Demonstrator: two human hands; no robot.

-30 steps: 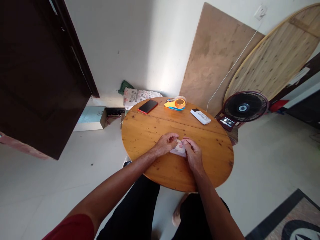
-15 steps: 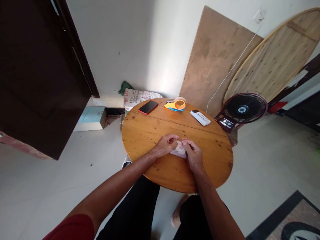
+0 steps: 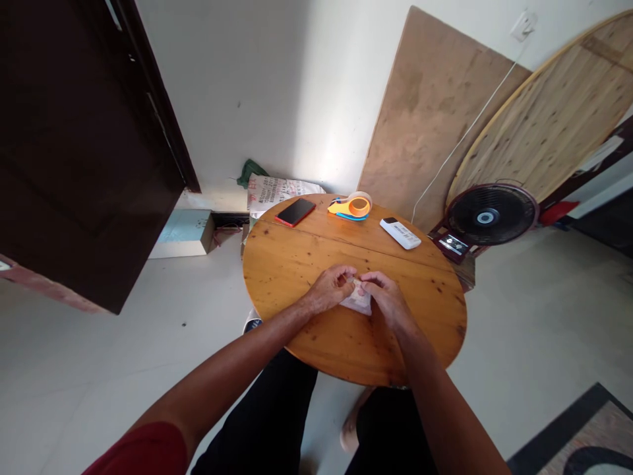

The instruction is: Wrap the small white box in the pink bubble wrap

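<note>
A small, flat, pale pinkish-white packet (image 3: 358,303) lies low over the wooden table, its near edge toward me. Whether it is paper or plastic I cannot tell. My left hand (image 3: 332,288) pinches its far left side between thumb and fingers. On the far right side, the thumb and fingertips of my right hand (image 3: 384,295) are closed on it too. Both sets of fingertips nearly meet at the far edge and hide that part of the packet.
On the round wooden table (image 3: 297,264) lie a red-edged phone (image 3: 295,212), an orange tape dispenser (image 3: 352,207) and a white device with a dark screen (image 3: 400,233). A fan (image 3: 487,218) stands beyond the right edge. A printed sack (image 3: 281,190) sits behind the table.
My right hand has shifted slightly, its fingers less curled over the packet's right side, baring more of it. My left hand keeps its pinch. The whole view has moved a little.
</note>
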